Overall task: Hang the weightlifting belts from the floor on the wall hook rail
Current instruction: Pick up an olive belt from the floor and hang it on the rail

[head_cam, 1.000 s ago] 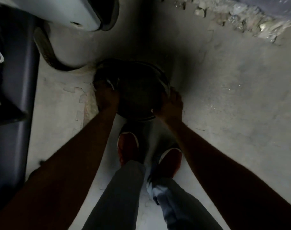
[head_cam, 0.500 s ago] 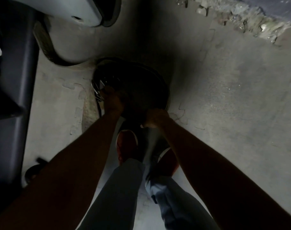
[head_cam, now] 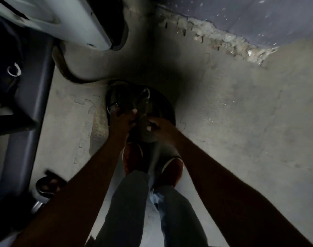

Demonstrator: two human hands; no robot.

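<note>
Together, left hand [head_cam: 122,120] and right hand [head_cam: 160,128] grip the coiled belt [head_cam: 161,104].

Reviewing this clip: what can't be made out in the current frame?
Head view, belt count: the belts lie in one dark pile and shadow merges them.
Head view, grip: the left hand and right hand are on the belts, but dimness and blur hide the fingers.
Head view, hook rail: out of frame, beyond the wall.
Head view, grey machine: cut off by the top-left edge.
</note>
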